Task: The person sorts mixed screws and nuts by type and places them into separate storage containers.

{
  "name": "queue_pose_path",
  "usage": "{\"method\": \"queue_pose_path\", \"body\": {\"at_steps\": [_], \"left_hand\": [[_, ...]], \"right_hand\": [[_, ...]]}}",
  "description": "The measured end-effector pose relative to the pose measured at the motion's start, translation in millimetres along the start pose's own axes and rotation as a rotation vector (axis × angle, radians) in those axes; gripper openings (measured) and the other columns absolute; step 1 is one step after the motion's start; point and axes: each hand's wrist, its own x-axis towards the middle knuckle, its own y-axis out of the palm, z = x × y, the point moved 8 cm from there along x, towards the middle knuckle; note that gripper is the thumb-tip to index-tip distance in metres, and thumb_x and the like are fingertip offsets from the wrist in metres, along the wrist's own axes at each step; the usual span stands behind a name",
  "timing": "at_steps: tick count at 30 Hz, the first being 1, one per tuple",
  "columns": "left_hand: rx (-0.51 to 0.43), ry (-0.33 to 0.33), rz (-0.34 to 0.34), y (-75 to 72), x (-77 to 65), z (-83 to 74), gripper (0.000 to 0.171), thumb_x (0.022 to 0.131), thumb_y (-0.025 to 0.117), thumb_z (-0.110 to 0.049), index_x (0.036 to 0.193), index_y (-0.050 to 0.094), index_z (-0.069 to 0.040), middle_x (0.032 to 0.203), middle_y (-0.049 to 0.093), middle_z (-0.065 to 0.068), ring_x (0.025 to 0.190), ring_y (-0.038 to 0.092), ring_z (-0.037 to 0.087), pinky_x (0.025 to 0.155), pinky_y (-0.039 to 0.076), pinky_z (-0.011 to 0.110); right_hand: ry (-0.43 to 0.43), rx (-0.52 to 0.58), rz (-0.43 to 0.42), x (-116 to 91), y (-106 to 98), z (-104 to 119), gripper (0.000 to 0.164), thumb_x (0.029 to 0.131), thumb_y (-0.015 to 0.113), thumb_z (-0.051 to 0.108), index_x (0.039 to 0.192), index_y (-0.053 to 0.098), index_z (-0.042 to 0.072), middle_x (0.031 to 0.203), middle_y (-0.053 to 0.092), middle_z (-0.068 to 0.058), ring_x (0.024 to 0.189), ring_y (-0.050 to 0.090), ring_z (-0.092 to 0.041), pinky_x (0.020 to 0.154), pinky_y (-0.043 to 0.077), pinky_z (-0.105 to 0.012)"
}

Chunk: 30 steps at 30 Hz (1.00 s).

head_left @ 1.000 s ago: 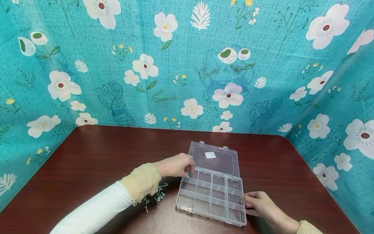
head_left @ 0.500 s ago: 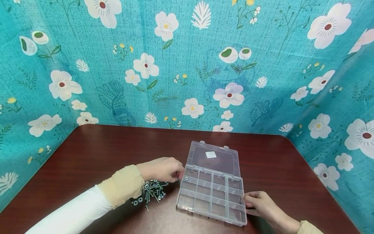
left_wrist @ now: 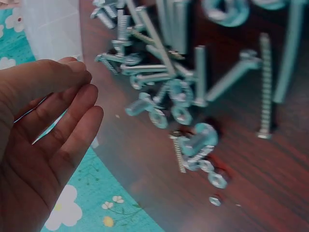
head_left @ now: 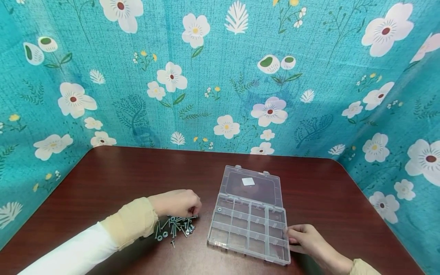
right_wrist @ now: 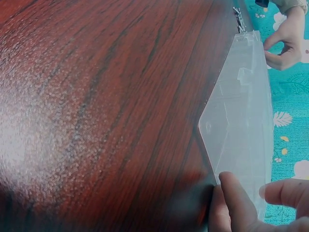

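In the head view my left hand (head_left: pixel 180 202) hovers over the right part of a pile of screws, bolts and nuts (head_left: pixel 177 225). The left wrist view shows its fingers (left_wrist: pixel 72 116) gently bent, thumb near the fingertips, with nothing seen between them. A clear plastic compartment box (head_left: pixel 239 231) lies right of the pile, its lid (head_left: pixel 252 191) laid open toward the back. One small nut (head_left: pixel 219 209) sits in its far left compartment. My right hand (head_left: pixel 307 240) holds the box's right edge, thumb and fingers about the wall.
The dark red wooden table (head_left: pixel 137 172) carries everything. A teal flowered cloth (head_left: pixel 206 95) hangs behind and at both sides. A small white square (head_left: pixel 248 181) shows on the lid. One screw (head_left: pixel 173 243) lies in front of the pile.
My left hand has moved from above the box's far left compartment leftward to the pile. A nut now shows in that compartment. The right hand has kept its place.
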Motion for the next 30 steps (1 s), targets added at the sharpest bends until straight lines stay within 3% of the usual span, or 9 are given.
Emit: {"method": "queue_pose_path", "body": {"at_steps": [6, 18, 30], "left_hand": [[-0.051, -0.051, 0.022, 5.4, -7.0, 7.7, 0.024, 0.075, 0.061, 0.012, 0.069, 0.064, -0.012, 0.064, 0.056, -0.007, 0.059, 0.045, 0.003, 0.054, 0.042, 0.016], [-0.034, -0.03, 0.017, 10.3, -7.0, 8.8, 0.027, 0.074, 0.059, 0.013, 0.063, 0.061, -0.012, 0.058, 0.046, -0.01, 0.055, 0.039, 0.002, 0.05, 0.035, 0.014], [-0.029, -0.069, 0.018, 15.8, -6.5, 10.3, 0.026, 0.069, 0.066, 0.013, 0.066, 0.062, -0.013, 0.062, 0.052, -0.008, 0.057, 0.043, 0.002, 0.05, 0.041, 0.015]], "right_hand": [[0.034, -0.013, -0.038, 0, -1, 0, 0.043, 0.086, 0.047, 0.006, 0.113, 0.043, -0.028, 0.093, 0.062, -0.013, 0.084, 0.059, -0.017, 0.075, 0.055, -0.037], [0.017, -0.007, -0.022, 0, 0, -1, 0.043, 0.089, 0.047, 0.007, 0.113, 0.042, -0.028, 0.093, 0.062, -0.012, 0.086, 0.059, -0.017, 0.076, 0.055, -0.037], [0.02, 0.002, -0.016, 3, 0, -2, 0.044, 0.092, 0.048, 0.008, 0.113, 0.04, -0.029, 0.094, 0.061, -0.013, 0.085, 0.059, -0.017, 0.076, 0.055, -0.037]]}}
